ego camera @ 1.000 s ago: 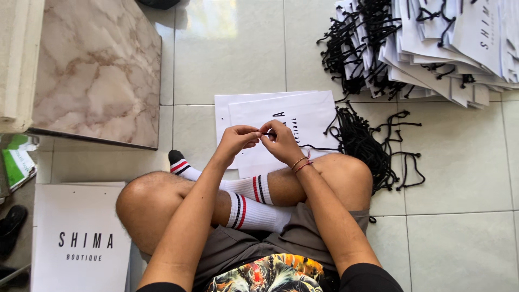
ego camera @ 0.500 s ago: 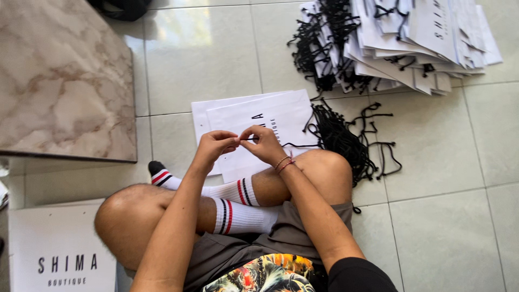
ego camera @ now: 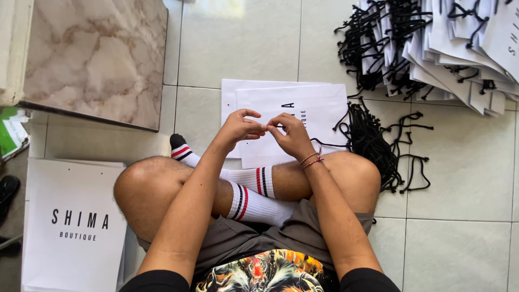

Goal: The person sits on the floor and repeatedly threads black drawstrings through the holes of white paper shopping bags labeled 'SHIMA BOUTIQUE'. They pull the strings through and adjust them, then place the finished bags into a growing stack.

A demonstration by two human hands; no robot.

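The person sits cross-legged on the pale tiled floor (ego camera: 243, 48). Big things first: a slab of brown-and-cream marble (ego camera: 94, 57) lies top left, and a messy heap of flat white paper bags w/ black cord handles (ego camera: 459, 48) lies top right. A stack of flat white paper bags w/ no handles (ego camera: 70, 227) sits by the left knee. A flat white paper bag (ego camera: 311, 111) lies right in front of the legs, under the hands. A loose bunch of black cords (ego camera: 373, 143) sits just beside it, near the right knee.

Both hands are up over that front bag & meet in the middle. The left hand (ego camera: 238, 130) has thumb & first finger pinched tight; the right hand (ego camera: 292, 135) is pinched too, other fingers curled. They seem to hold a thin black cord end (ego camera: 270, 126), v. small, hard to see.

Step, prob.: working one cord end between the fingertips. Next move needs a steady pinch & careful aim at a tiny hole in the bag's top edge.
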